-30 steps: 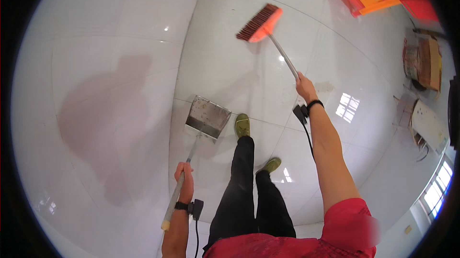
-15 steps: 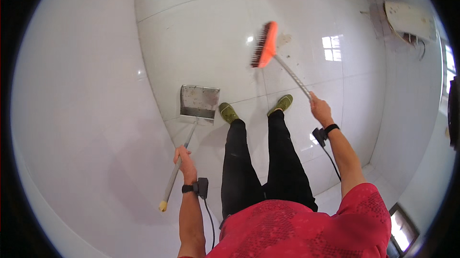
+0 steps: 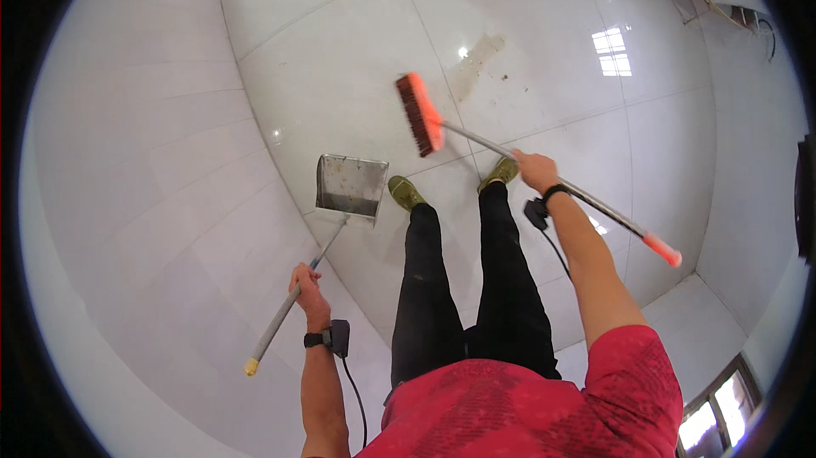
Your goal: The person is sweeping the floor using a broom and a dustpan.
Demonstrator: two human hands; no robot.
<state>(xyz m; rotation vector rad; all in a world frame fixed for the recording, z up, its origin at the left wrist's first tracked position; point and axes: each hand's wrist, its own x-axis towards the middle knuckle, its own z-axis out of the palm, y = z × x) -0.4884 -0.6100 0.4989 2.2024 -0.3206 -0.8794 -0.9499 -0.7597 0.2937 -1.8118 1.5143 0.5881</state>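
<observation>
My left hand (image 3: 308,292) is closed round the grey handle of a long-handled metal dustpan (image 3: 353,179). The pan lies on the floor just left of my feet, with bits of dirt in it. My right hand (image 3: 537,172) grips the silver pole of a broom (image 3: 429,115), which has an orange head and dark bristles. Its bristles face left toward the dustpan, with a stretch of floor between the two. The orange end of the pole sticks out to the right, past my wrist. A brown smear (image 3: 480,67) and small crumbs of dirt (image 3: 506,77) mark the floor beyond the broom head.
A pale wall (image 3: 153,161) runs along the left, close beside the dustpan. My green shoes (image 3: 406,193) stand on glossy white floor tiles (image 3: 544,101). At the far right are loose cables (image 3: 722,8) by the wall. A window (image 3: 722,407) shows at the lower right.
The broom head has swept left and nearer, toward the dustpan, and its pole has swung flatter. My right hand has shifted left. The dustpan handle tilts a little farther left.
</observation>
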